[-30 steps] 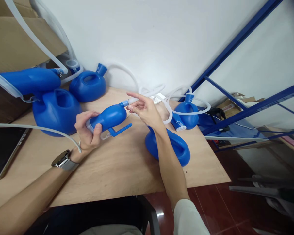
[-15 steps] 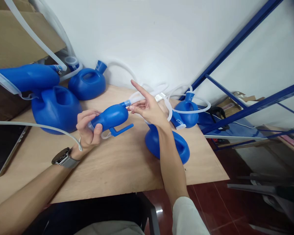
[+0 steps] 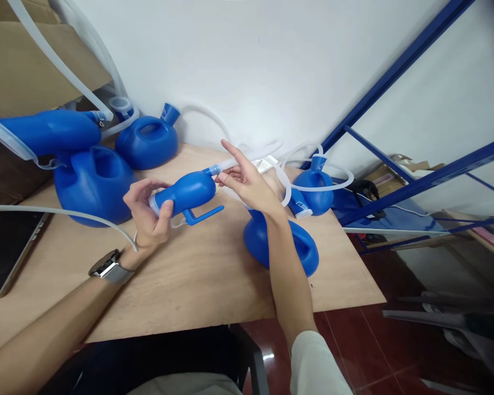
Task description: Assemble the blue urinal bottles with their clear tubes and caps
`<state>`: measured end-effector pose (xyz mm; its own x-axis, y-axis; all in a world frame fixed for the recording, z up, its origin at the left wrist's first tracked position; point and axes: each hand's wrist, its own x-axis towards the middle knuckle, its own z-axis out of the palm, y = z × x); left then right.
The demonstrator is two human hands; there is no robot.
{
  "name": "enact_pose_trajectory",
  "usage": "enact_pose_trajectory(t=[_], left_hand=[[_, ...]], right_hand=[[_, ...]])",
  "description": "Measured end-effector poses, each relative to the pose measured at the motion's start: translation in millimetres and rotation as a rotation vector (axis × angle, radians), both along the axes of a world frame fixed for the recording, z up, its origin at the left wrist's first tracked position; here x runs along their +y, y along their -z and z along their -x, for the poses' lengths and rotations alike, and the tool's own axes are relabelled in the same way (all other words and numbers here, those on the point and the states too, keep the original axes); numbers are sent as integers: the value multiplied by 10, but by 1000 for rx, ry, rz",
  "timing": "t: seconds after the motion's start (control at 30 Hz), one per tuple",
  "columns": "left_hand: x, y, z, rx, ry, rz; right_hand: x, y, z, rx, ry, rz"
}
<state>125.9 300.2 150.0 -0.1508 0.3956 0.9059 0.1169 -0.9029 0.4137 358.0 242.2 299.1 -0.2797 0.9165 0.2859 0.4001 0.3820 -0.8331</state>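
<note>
My left hand (image 3: 148, 214) grips the wide end of a blue plastic urinal funnel (image 3: 189, 189), thumb in front and fingers behind. A blue handle (image 3: 206, 215) juts out below it. On its narrow neck sits the end of a whitish flexible hose (image 3: 226, 164). My right hand (image 3: 247, 184) pinches at this joint with thumb and curled fingers, index finger stretched out; a thin wire-like bit shows by the fingertips, too small to make out. Under my right forearm lies a blue urinal jug (image 3: 307, 249), partly hidden.
Blue jugs (image 3: 94, 189) and another blue funnel (image 3: 49, 131) stand at left beside a cardboard box (image 3: 37, 66). Further right is a jug (image 3: 316, 186) with coiled hose. A phone or tablet (image 3: 8, 247) lies at left. Blue metal shelving (image 3: 379, 197) borders the right side.
The left hand has shifted slightly left along the funnel, and its fingers have moved. The right hand's fingertips have edged up slightly at the joint.
</note>
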Motion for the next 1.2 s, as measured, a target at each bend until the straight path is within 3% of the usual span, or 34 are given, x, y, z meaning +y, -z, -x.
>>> enact_pose_trajectory(t=[0.17,0.3,0.43,0.53,1.0,1.2], left_hand=[[-38,-42,44,121,-53,125],[-89,-107,63,211,-100,44],[-134,-144,53,195,-146,82],[-146,-150,50,182,-152,62],[-202,-105,36,185,-84,53],[-252,-147,-4,96,-56,162]], right_hand=[[-66,-62,1,-62,-24,-45],[-104,-91,32,-144,-15,-154],[-108,-80,77,-236,58,-225],[-96,-60,94,-202,103,-236],[32,67,47,10,2,-133],[93,104,9,58,-62,-134]])
